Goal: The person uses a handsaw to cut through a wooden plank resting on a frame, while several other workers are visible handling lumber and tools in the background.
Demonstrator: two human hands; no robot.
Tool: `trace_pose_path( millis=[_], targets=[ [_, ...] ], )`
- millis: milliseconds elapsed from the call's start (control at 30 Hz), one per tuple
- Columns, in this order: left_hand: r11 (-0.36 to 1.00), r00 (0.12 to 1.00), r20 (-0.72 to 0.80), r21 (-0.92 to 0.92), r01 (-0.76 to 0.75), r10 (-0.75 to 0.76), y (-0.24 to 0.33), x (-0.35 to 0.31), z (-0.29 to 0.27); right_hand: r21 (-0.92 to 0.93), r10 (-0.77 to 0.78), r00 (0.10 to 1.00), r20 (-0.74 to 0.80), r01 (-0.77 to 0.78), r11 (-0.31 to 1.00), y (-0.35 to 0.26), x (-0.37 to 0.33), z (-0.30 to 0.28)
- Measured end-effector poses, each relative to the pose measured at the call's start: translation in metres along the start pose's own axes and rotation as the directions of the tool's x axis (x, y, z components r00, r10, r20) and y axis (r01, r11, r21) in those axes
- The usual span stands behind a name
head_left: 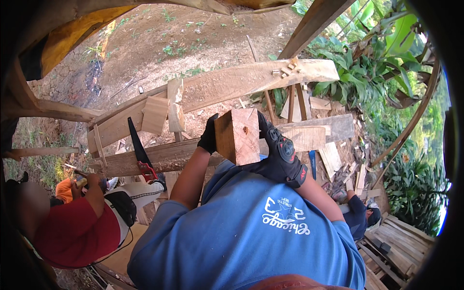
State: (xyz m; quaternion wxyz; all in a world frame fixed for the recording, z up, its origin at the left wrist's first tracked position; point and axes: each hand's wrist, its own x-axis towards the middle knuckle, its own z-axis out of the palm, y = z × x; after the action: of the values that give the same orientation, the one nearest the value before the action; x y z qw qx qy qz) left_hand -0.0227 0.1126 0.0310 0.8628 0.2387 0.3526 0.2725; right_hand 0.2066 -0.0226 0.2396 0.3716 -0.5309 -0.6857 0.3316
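In front of my chest I hold a thick squared wooden beam (pixel 246 135), its pale sawn end with a dark knot facing up toward me. My left hand (pixel 209 135), in a black glove, presses against the beam's left side, its fingers partly hidden behind the wood. On the right side my right hand (pixel 282 153) grips it, in a black padded glove with red marks. How far the beam extends below its end is hidden.
A long plank bench (pixel 227 89) crosses ahead, with small wood blocks (pixel 287 70) at its right. A handsaw (pixel 139 145) with a red handle leans at left. One person in red (pixel 82 227) is at left, another in dark blue (pixel 355 217) at right. Stacked boards (pixel 401 246) lie lower right.
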Motion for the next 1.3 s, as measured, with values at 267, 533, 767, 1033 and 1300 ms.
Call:
trace_pose_path(
  millis=[267, 533, 767, 1033, 1300],
  targets=[
    [0.774, 0.901, 0.121, 0.472, -0.422, 0.417, 0.001, -0.009, 0.016, -0.018, 0.093, 0.995, 0.021, -0.092, 0.996, -0.019, 0.005, -0.010],
    [0.963, 0.974, -0.031, 0.162, -0.216, 0.224, 0.002, -0.006, 0.007, -0.104, 0.031, 0.999, 0.005, -0.031, 0.994, -0.008, 0.003, -0.007],
    [0.913, 0.999, -0.051, -0.407, -0.028, 0.008, -0.008, 0.013, -0.008, -0.045, 0.103, 0.994, -0.025, -0.104, 0.994, -0.015, 0.005, -0.011],
    [0.897, 0.996, -0.062, -0.435, -0.078, 0.057, -0.010, 0.017, -0.018, -0.108, 0.074, 0.996, -0.051, -0.079, 0.991, -0.021, 0.006, -0.015],
    [0.758, 0.925, 0.334, -0.647, 0.084, 0.183, 0.001, 0.019, -0.038, -0.302, 0.064, 0.984, -0.169, -0.113, 0.947, -0.031, 0.004, -0.020]
  ],
)
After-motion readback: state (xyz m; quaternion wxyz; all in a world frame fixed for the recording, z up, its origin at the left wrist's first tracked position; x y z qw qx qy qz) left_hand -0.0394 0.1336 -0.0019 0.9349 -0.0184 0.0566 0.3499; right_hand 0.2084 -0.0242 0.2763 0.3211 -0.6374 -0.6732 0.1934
